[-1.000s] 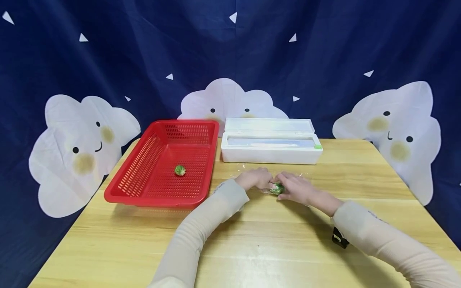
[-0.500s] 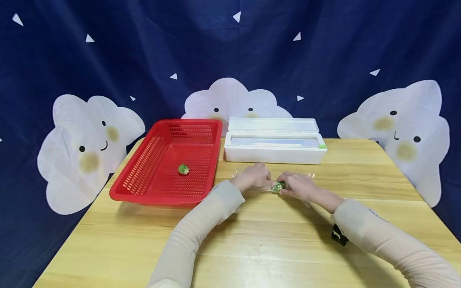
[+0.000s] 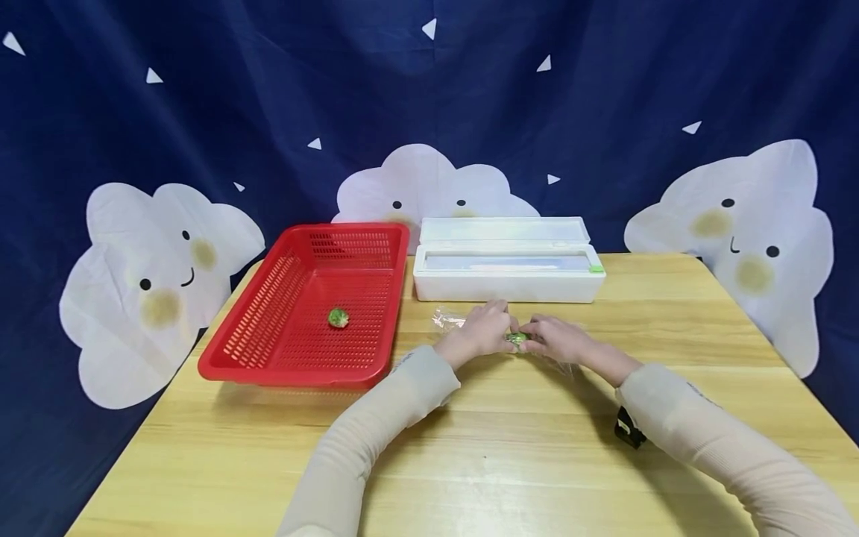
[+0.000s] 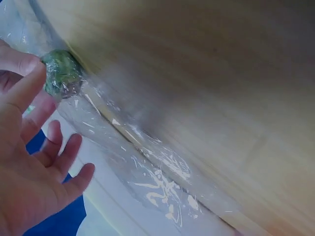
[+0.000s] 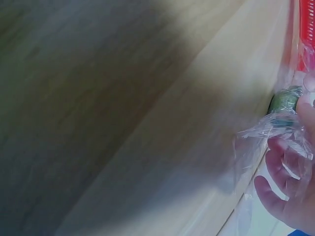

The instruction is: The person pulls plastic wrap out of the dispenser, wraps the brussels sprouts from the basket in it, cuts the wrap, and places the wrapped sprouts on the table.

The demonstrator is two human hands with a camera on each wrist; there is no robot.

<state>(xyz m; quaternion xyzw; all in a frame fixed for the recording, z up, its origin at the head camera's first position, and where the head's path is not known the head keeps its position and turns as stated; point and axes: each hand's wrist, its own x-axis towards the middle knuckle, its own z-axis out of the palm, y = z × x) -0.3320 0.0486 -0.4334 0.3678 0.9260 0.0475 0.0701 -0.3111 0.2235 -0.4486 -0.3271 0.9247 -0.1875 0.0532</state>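
A Brussels sprout point(image 3: 517, 339) sits between my two hands over the table, wrapped in clear cling film point(image 4: 142, 172) whose loose ends stick out on both sides. My left hand point(image 3: 485, 330) pinches the sprout's left side with thumb and forefinger; the other fingers of that hand are spread loosely in the left wrist view. From the other side, my right hand point(image 3: 557, 339) pinches the wrapped sprout, with film lying across its fingers in the right wrist view. A second Brussels sprout point(image 3: 338, 318), seemingly bare, lies in the red plastic basket point(image 3: 302, 373).
Behind my hands stands a white cling film box point(image 3: 503, 287), its lid raised and a green slider point(image 3: 596, 269) at its right end. The basket is to the left on the wooden table point(image 3: 483, 462). A dark blue cloud-print curtain point(image 3: 376, 89) hangs behind.
My left hand has moved right, closer to my right hand and onto the sprout. Both hands have shifted slightly away from me, and more film shows at the left. The basket and box stay put.
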